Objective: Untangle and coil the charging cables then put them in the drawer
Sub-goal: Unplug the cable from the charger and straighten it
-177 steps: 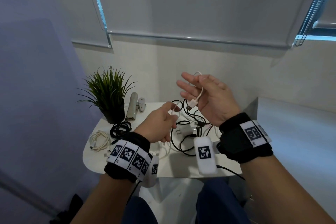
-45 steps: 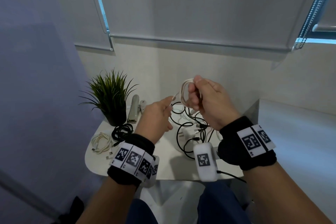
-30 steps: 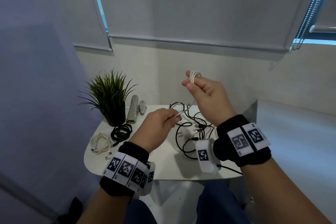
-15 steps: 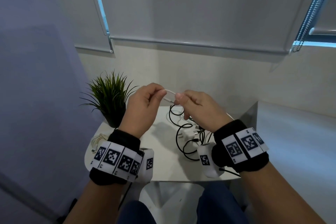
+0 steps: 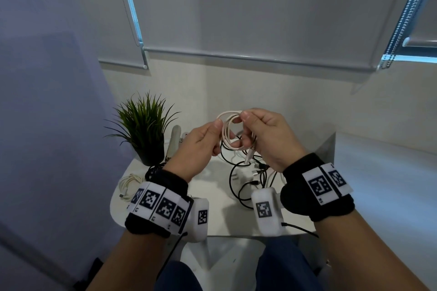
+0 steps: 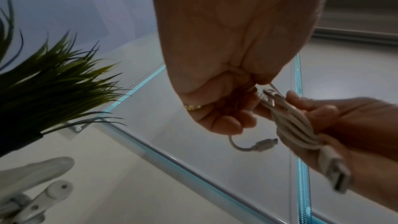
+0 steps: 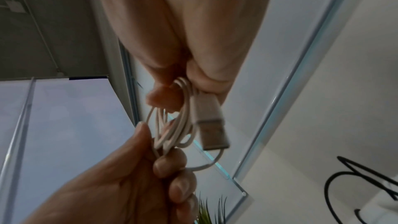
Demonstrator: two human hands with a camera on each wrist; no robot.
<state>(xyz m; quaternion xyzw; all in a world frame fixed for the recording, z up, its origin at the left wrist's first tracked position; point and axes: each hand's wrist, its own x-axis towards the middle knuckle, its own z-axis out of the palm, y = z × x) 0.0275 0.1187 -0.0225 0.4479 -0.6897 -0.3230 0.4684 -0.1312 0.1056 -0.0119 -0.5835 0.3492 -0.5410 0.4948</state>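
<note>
A white charging cable (image 5: 228,131) is wound into a small coil and held above the table between both hands. My left hand (image 5: 203,143) pinches the coil's left side, and my right hand (image 5: 262,134) grips its right side. The cable's USB plug (image 7: 210,123) sticks out below my right fingers. Its small plug (image 6: 263,145) hangs loose under my left hand. On the table below lies a tangle of black cables (image 5: 246,179) with a white charger plug (image 5: 242,176). A coiled white cable (image 5: 128,183) and a coiled black cable (image 5: 153,171) lie at the table's left end.
A potted green plant (image 5: 144,130) stands at the table's back left, with a white stapler-like tool (image 5: 174,140) beside it. The small white table (image 5: 217,220) stands against a wall under drawn blinds. No drawer is in view.
Over the past seconds the white cable went from a loose strand to a wound coil. Half a second ago both hands pinched one strand; now they hold the finished loops between them.
</note>
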